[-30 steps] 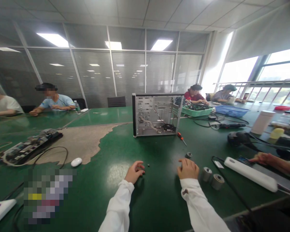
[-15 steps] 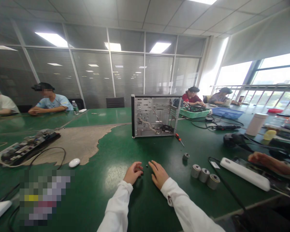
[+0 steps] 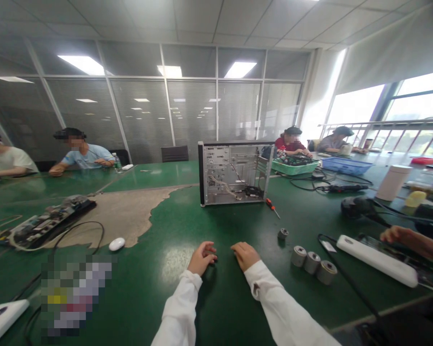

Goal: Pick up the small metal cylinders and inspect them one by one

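Observation:
My left hand (image 3: 202,258) hovers over or rests on the green table (image 3: 187,221), its fingers curled and somewhat apart, with nothing visible in them. To its right, my right hand (image 3: 246,255) is palm down with the fingers bent together; whatever may be under them is hidden. Beyond both hands stands an open computer case (image 3: 234,174), its inside and loose cables showing. A screwdriver (image 3: 273,208) with a red and black handle lies at the case's right corner. Right of my right hand are a small metal cylinder (image 3: 283,234) and three larger ones (image 3: 312,263).
A white power strip (image 3: 377,260) lies at the right, near another person's hand (image 3: 400,235). Farther back are a green basket (image 3: 296,167) and a blue basket (image 3: 346,166). On the left are a circuit assembly (image 3: 52,221) and a white oval object (image 3: 117,244).
My right hand has drawn its fingers together and covers or has taken the tiny object that lay between my hands. The view has shifted slightly left.

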`<action>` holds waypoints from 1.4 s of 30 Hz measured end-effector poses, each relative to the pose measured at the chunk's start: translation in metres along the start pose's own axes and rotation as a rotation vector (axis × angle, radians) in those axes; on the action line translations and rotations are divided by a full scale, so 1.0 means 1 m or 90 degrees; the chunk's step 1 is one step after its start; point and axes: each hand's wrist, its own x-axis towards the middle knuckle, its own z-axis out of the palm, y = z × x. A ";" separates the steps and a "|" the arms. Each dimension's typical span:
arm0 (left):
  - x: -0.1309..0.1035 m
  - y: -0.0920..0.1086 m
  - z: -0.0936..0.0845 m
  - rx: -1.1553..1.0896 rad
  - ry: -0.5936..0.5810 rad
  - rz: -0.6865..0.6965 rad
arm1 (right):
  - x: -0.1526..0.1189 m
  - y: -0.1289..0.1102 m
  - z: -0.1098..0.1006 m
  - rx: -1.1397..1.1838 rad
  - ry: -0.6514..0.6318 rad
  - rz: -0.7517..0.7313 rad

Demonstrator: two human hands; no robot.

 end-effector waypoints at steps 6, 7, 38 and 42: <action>0.002 0.000 0.001 0.009 0.000 -0.002 | -0.047 0.071 -0.076 -0.194 0.195 0.257; 0.002 0.000 0.001 0.010 0.002 -0.004 | -0.055 0.080 -0.087 -0.221 0.197 0.291; 0.000 0.004 0.001 0.006 -0.005 -0.004 | -0.095 0.094 -0.125 -0.335 0.094 0.396; 0.000 0.004 0.001 0.010 -0.008 -0.003 | -0.123 0.112 -0.125 -0.317 0.014 0.463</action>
